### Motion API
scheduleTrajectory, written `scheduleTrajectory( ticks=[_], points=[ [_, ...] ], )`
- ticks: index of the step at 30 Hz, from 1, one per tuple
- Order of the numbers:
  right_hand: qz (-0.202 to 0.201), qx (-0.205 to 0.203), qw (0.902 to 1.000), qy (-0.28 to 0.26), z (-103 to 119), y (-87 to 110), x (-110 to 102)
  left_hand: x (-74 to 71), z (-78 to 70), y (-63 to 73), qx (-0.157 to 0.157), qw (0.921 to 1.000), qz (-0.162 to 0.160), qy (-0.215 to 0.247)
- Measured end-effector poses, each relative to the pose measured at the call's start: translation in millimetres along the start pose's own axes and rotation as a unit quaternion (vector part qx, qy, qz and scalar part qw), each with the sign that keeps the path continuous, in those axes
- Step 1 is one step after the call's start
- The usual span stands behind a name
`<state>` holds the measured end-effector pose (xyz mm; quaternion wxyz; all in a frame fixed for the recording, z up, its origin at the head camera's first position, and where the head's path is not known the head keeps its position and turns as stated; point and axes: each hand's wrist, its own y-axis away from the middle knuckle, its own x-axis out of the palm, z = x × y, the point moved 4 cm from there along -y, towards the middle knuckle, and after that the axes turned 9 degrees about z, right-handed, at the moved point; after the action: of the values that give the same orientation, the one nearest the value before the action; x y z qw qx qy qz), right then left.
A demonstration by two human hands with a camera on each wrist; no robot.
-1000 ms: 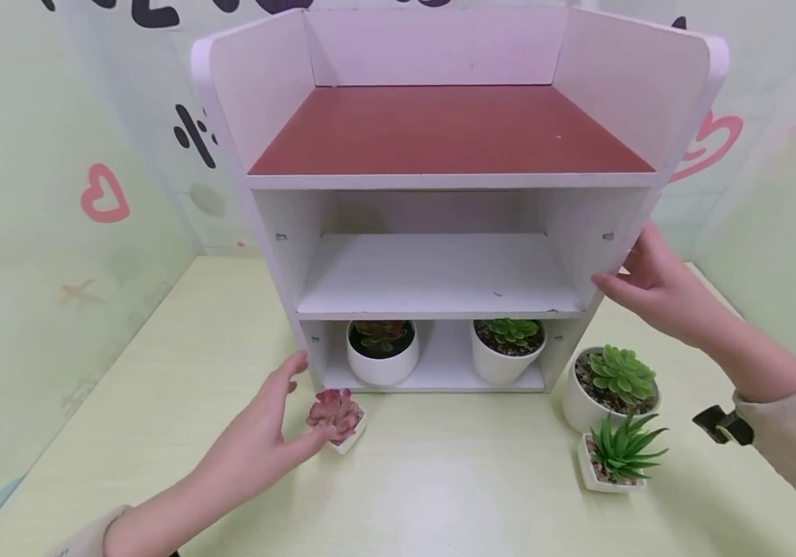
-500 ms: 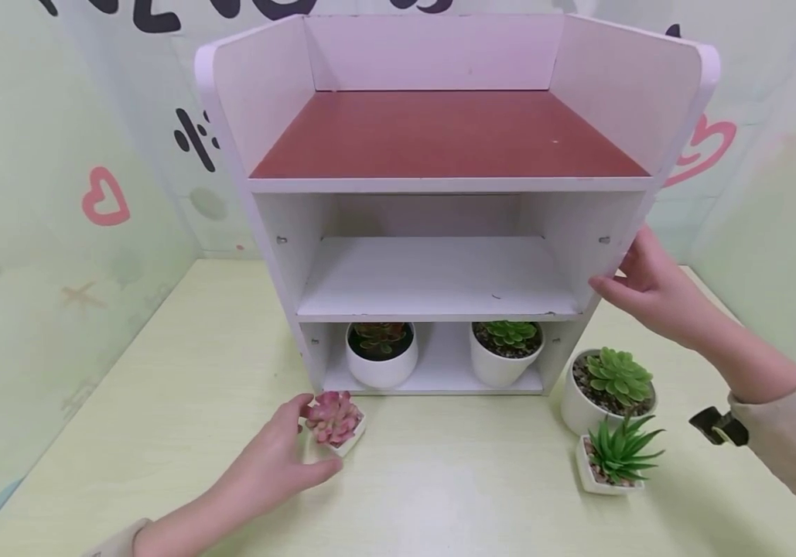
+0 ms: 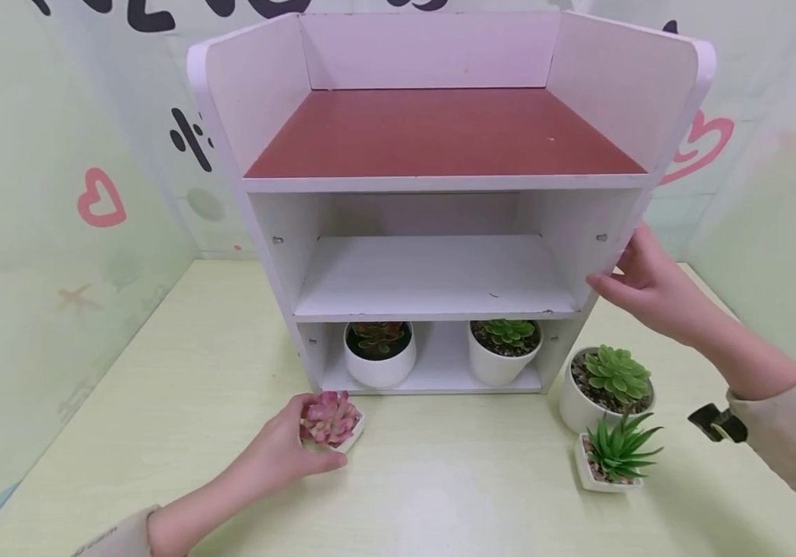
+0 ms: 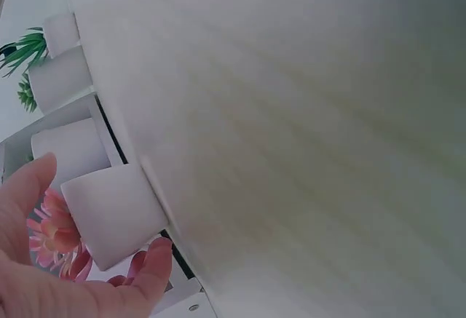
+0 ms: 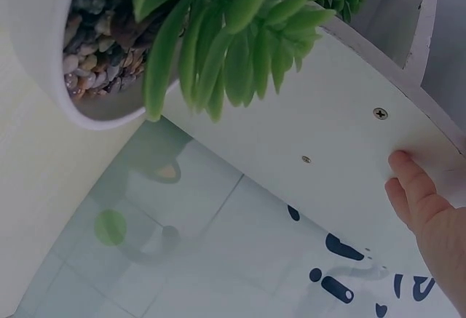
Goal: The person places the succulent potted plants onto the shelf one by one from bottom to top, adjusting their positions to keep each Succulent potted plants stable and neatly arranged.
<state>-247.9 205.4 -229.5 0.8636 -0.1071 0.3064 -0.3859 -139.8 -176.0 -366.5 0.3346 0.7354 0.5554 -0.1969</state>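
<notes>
A pink succulent in a small white square pot stands on the table before the shelf's lower left corner. My left hand reaches around it, fingers at its left side and thumb spread out near its front. In the left wrist view, the fingertips lie right at the pot's edge, while the thumb is apart from it. My right hand rests against the right outer side of the white shelf unit; the right wrist view shows its fingertips at the side panel.
Two round white pots, a reddish succulent and a green one, stand on the bottom shelf. Right of the unit are a round potted succulent and a spiky plant in a square pot. Printed walls enclose the table.
My left hand has shifted right and down, bringing its fingers around the pink succulent's left side and its thumb in front of the pot. The right hand stays at the shelf unit's side.
</notes>
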Motion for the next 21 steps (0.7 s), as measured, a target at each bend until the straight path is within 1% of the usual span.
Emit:
scheduleTrajectory(
  ticks=[5, 11, 21],
  points=[
    [-0.001, 0.002, 1.0000, 0.001, -0.6, 0.4, 0.0, 2.4, 3.2, -2.8, 0.001, 0.9999, -0.003, 0.011],
    [0.000, 0.000, 1.0000, -0.005, -1.2, 0.4, 0.3, 2.7, 2.9, -4.6, 0.010, 0.9998, -0.014, -0.011],
    [0.002, 0.000, 1.0000, -0.003, -0.9, -0.4, -0.3, 2.3, 5.2, -5.6, -0.004, 0.9999, -0.003, -0.013]
  ],
)
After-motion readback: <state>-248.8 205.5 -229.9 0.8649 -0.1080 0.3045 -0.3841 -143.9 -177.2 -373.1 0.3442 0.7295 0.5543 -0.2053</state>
